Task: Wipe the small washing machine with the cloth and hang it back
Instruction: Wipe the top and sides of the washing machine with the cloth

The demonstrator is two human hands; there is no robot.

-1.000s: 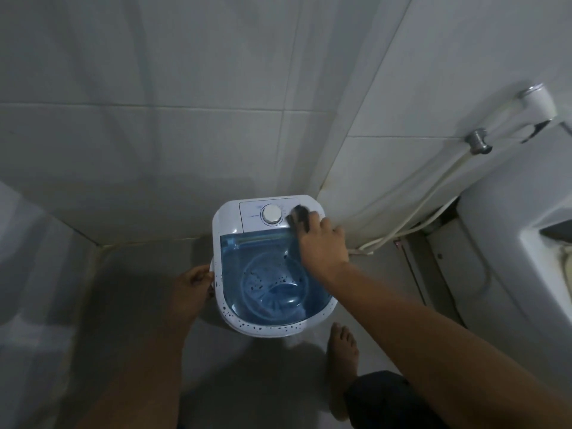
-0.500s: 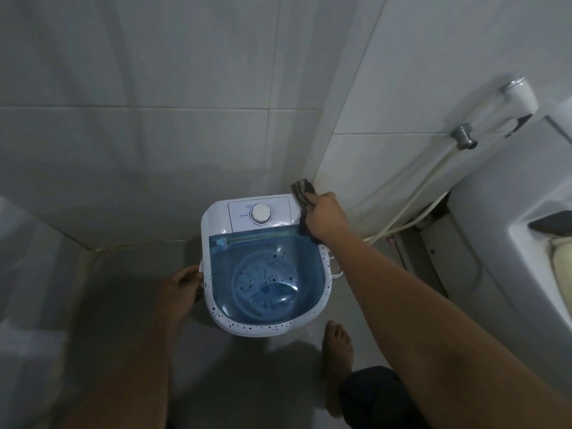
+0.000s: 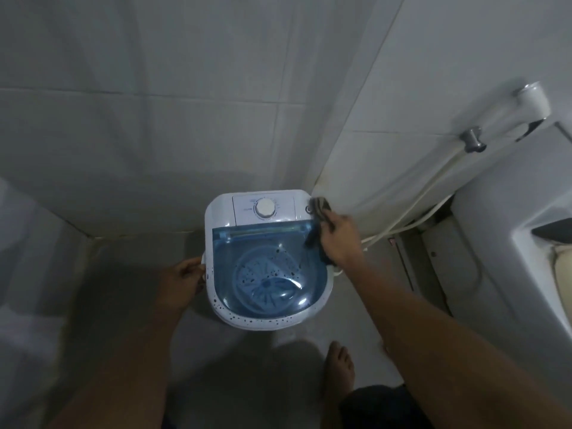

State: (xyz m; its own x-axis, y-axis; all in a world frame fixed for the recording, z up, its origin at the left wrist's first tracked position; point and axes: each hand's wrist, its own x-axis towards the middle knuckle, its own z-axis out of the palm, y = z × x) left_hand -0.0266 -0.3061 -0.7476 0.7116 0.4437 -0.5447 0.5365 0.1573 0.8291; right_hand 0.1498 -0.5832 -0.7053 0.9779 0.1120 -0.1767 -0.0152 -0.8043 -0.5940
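A small white washing machine (image 3: 221, 218) with a blue see-through lid and a round white dial stands on the floor in the tiled corner. Dark specks dot its front rim. My right hand (image 3: 342, 239) is closed on a dark cloth (image 3: 320, 212), pressing it against the machine's back right corner and right edge. My left hand (image 3: 181, 278) grips the handle on the machine's left side.
A white hose (image 3: 424, 196) runs from a wall tap (image 3: 472, 139) down to the floor right of the machine. A white fixture (image 3: 510, 212) fills the right side. My bare foot (image 3: 339, 365) stands just in front of the machine.
My right hand has carried the cloth from beside the dial to the machine's back right corner and right edge. My left hand has stayed on the left side.
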